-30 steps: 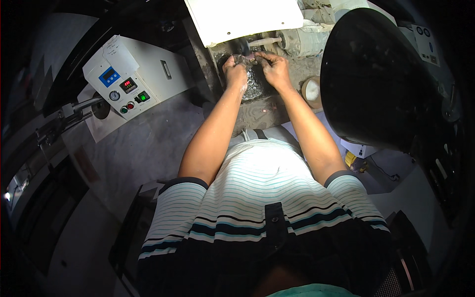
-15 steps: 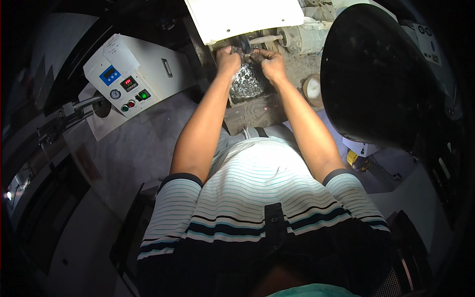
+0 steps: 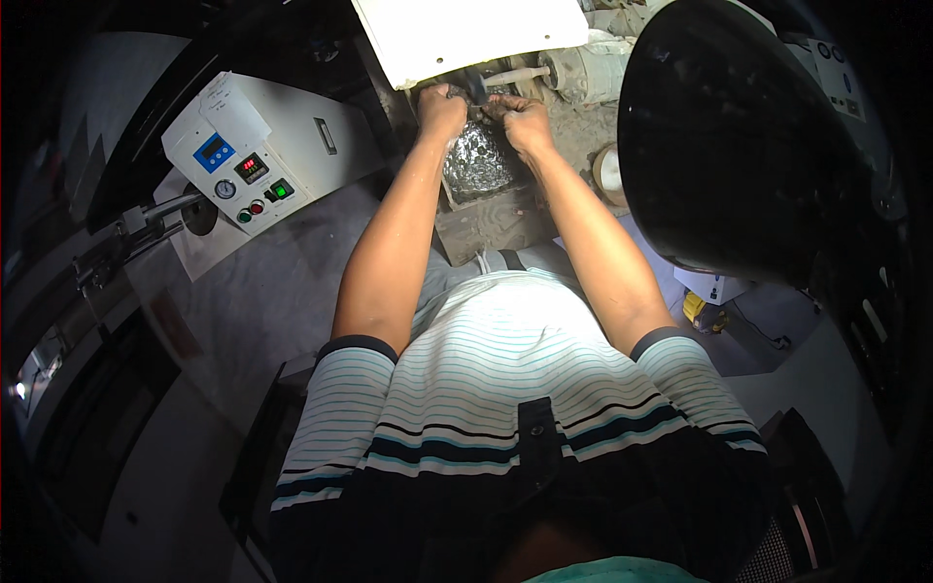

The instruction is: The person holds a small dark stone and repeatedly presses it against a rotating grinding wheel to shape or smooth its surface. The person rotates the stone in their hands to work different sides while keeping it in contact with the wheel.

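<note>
At the workbench, my left hand [image 3: 443, 116] is closed over the upper left edge of a patch of crinkled, shiny foil-like material [image 3: 475, 163]. My right hand [image 3: 526, 124] is at the patch's upper right, its fingers drawn together in a pinch. Whatever lies in the fingers of either hand is too small or too hidden to name. Just beyond and between the hands is a hammer, its dark head [image 3: 476, 87] close to my fingers and its pale handle [image 3: 518, 76] pointing right.
A white panel [image 3: 476, 37] overhangs the far side of the hands. On the right stand a wrapped cylinder [image 3: 588, 74], a pale round roll [image 3: 609, 175] and a large black oval shape [image 3: 729, 146]. A white control box [image 3: 243, 160] with gauge and buttons is at left.
Both hands remain close together at the foil-like patch, with only slight finger movement. The whole scene has shifted a little to the left in the view.
</note>
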`<state>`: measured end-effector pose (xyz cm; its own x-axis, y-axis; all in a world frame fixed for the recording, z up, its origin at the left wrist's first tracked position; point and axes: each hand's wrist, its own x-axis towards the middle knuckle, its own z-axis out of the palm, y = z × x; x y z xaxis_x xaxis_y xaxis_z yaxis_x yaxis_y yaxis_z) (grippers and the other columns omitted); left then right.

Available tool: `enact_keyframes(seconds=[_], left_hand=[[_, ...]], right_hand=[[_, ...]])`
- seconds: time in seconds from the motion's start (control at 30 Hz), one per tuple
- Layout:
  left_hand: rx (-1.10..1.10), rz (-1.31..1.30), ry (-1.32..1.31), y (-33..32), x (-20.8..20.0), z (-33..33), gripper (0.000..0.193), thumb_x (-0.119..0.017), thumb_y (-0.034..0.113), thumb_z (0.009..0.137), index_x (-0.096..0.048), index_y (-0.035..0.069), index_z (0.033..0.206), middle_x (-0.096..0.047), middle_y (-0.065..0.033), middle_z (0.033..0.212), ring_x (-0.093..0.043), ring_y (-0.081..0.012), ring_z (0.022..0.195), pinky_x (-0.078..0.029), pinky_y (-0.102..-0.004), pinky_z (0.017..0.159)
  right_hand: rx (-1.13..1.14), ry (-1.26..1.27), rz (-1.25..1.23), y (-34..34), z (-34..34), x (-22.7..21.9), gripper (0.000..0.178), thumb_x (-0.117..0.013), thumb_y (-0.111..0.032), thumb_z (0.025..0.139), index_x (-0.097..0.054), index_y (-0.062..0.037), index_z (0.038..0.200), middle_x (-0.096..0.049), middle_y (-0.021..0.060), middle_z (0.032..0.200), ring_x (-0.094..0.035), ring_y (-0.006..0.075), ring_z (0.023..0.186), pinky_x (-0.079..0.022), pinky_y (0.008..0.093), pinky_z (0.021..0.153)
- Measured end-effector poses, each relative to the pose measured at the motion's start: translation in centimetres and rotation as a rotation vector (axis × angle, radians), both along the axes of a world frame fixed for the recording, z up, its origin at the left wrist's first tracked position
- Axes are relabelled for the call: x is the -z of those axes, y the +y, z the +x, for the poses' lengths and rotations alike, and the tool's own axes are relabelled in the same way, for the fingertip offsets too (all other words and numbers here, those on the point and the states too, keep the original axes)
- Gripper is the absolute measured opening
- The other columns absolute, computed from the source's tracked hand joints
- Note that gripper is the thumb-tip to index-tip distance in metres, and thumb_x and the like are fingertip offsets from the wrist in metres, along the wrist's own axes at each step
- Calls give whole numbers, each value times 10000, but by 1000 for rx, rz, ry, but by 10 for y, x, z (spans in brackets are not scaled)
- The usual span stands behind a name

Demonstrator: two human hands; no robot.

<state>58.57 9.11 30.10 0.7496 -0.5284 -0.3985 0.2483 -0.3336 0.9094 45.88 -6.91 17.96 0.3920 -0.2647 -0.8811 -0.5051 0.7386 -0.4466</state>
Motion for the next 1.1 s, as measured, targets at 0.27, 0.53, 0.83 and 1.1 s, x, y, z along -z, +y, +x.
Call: enact_keyframes(seconds=[0.27,0.53,0.83,1.1], left_hand=[[-179,-235,-142,64,-1,-28,223,-451,-124,771,-632,-30,862,-649,-62,827,-578,-117,769,-444,-249,723],[-383,-356,6,54,8,-40,233,-452,-116,761,-641,-6,840,-626,-48,733,-566,-127,677,-448,-274,642],[-566,-473,335,34,18,-45,318,-433,-172,649,-637,-9,832,-623,-37,764,-550,-106,625,-442,-241,586],[-371,-248,142,47,12,-24,233,-442,-100,629,-645,-6,692,-571,-4,616,-468,-89,507,-373,-280,467]], right_hand=[[-218,-456,-960,108,17,-117,172,-683,-23,817,-699,22,982,-708,60,931,-609,102,835,-474,242,791],[-419,-392,-1373,111,13,-144,200,-650,-7,795,-705,-8,987,-702,153,963,-674,204,893,-502,286,814],[-423,-282,-1366,100,26,-153,211,-615,-17,799,-715,-46,983,-695,153,962,-692,223,888,-512,291,781],[-399,-235,-1265,100,32,-139,186,-640,-61,816,-716,-42,984,-707,136,943,-681,159,851,-499,275,776]])
